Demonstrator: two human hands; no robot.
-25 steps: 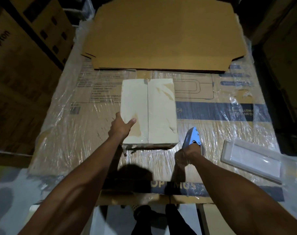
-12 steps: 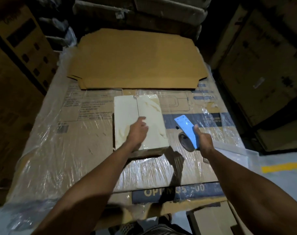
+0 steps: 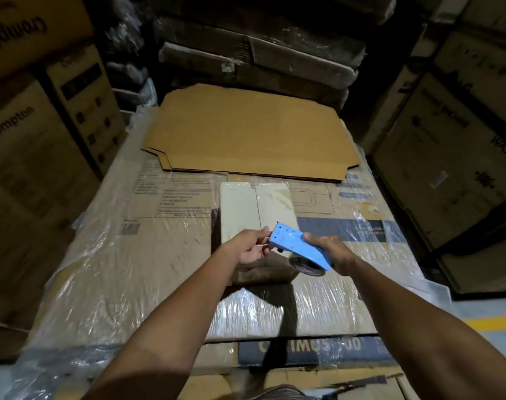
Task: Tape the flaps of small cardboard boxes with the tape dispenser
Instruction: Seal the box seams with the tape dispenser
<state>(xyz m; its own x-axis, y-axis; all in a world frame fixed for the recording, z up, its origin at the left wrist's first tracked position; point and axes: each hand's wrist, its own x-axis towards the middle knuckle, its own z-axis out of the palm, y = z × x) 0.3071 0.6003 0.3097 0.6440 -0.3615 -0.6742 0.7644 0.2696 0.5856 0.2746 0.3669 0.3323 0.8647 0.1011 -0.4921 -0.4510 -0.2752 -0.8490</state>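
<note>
A small pale cardboard box (image 3: 253, 209) lies on the plastic-wrapped carton top, its two top flaps closed with a seam down the middle. Above its near end my right hand (image 3: 331, 251) grips a blue tape dispenser (image 3: 296, 245) by the handle, the tape roll hanging underneath. My left hand (image 3: 250, 246) is at the dispenser's front edge, fingers pinching at the tape end by the blade. The near edge of the box is hidden behind my hands.
A large flattened brown cardboard sheet (image 3: 246, 134) lies behind the box on the wrapped carton (image 3: 130, 269). Stacked cartons (image 3: 38, 145) stand on the left, more boxes (image 3: 453, 157) on the right, wrapped bundles at the back. A yellow floor line shows at right.
My left hand left the top of the box and came to the dispenser's front. My right hand swung the dispenser over the box's near end. The camera tilted up.
</note>
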